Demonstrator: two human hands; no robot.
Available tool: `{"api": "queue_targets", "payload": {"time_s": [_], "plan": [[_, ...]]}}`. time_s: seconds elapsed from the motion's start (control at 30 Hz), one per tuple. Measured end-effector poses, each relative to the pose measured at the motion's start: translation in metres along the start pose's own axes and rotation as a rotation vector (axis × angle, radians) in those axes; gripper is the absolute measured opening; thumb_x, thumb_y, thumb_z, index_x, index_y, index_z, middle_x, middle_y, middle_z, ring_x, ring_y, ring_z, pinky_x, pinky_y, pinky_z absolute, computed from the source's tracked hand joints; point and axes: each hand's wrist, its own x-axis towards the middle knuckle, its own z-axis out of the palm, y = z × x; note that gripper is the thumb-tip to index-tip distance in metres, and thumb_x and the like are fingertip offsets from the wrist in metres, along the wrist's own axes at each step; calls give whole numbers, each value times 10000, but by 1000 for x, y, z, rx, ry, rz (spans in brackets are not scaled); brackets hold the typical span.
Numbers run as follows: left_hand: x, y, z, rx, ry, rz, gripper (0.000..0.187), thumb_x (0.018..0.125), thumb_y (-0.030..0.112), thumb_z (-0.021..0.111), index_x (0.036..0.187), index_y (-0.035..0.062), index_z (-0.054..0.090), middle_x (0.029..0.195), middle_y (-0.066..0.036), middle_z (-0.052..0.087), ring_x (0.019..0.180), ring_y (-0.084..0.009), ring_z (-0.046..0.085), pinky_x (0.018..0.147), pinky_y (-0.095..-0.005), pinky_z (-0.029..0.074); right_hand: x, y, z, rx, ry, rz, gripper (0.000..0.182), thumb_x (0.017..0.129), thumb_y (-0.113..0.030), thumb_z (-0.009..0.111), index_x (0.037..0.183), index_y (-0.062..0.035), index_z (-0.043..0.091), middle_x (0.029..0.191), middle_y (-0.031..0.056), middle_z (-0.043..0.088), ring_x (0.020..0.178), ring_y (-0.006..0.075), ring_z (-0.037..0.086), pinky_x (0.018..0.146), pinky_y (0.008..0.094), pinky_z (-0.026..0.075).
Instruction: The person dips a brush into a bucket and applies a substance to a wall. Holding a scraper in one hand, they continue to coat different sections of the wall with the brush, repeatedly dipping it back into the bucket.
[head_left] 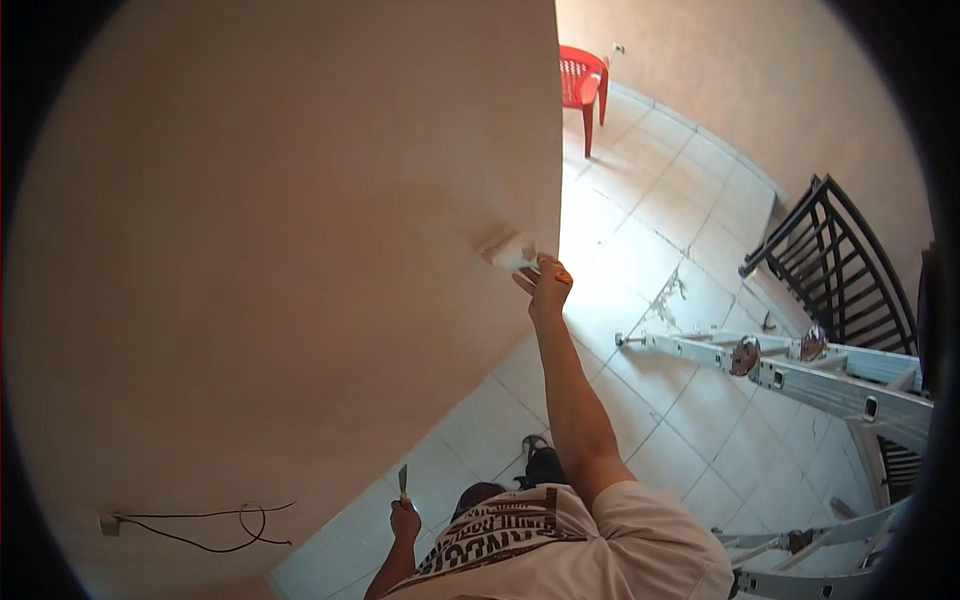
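Observation:
My right hand reaches up to the plain wall, its fingers wrapped round the orange handle of a wide putty knife. The broad blade lies at the wall surface close to its right edge; whitish material shows on it, and its outline is slightly blurred. Lower down, near my body, my left hand grips a narrow putty knife by its handle. That blade points upward and stands apart from the wall.
Loose black wires stick out of a wall box at lower left. An aluminium ladder extends in from the right, by a dark metal railing. Beyond the wall's edge a red chair stands on the tiled floor.

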Motion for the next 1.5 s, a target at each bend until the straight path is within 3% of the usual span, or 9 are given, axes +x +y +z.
{"api": "queue_targets", "payload": {"time_s": [0.17,0.27,0.4,0.5,0.63,0.83,1.03,1.23,1.5], "plan": [[-3,-22,-8,109,-25,-10,368,979,309,447,1068,-45,488,982,-295,630,937,-460,614,796,-515,484,23,-11,9,-215,20,-52,208,868,-163,595,1009,-12,625,886,106,645,764,229,677,599,357,613],[5,-27,-11,81,4,-14,373,983,314,441,1072,-45,486,982,-296,630,936,-462,612,791,-517,483,18,-101,97,-80,-161,-382,225,893,-223,633,948,-5,626,878,77,626,753,167,658,555,318,609],[7,-24,-7,36,17,-12,376,984,319,440,1080,-42,479,978,-293,630,924,-462,611,781,-520,480,3,-211,171,303,-416,-620,271,906,-171,571,1060,52,561,1056,137,598,856,330,668,672,505,606],[2,-15,-5,62,2,12,370,984,317,441,1080,-38,478,965,-287,631,907,-461,612,772,-521,479,29,-206,163,342,-512,-465,237,938,-167,544,1127,-23,543,1043,185,627,943,322,660,748,434,610],[-7,-6,-8,79,-26,52,347,982,304,449,1079,-28,478,951,-268,632,893,-452,615,757,-519,476,73,-75,54,229,-370,-262,413,901,-268,637,1153,41,531,1136,132,579,973,350,628,749,519,586],[-23,9,-27,155,-71,11,333,983,292,449,1078,-25,480,960,-270,629,899,-448,613,759,-515,474,85,91,-111,-138,173,15,248,908,-145,571,1079,35,568,1027,154,603,873,296,650,676,416,628],[-8,6,-29,125,-38,18,338,985,292,446,1088,-28,479,971,-274,624,906,-452,607,757,-513,473,77,-6,-1,-217,-15,-168,259,928,-176,587,1060,47,592,981,157,621,838,237,659,635,380,633],[2,29,-16,136,-100,51,340,986,291,448,1091,-31,479,974,-273,624,914,-450,606,762,-509,472,61,-151,88,224,-524,-475,251,925,-186,561,1090,2,565,1081,110,618,933,339,669,686,466,624],[11,87,-12,102,-166,118,320,988,276,445,1109,-17,489,937,-237,630,875,-419,612,750,-480,465,103,34,-76,112,-206,-16,318,917,-231,610,1134,-17,523,1112,156,591,996,347,632,719,501,606]]}}
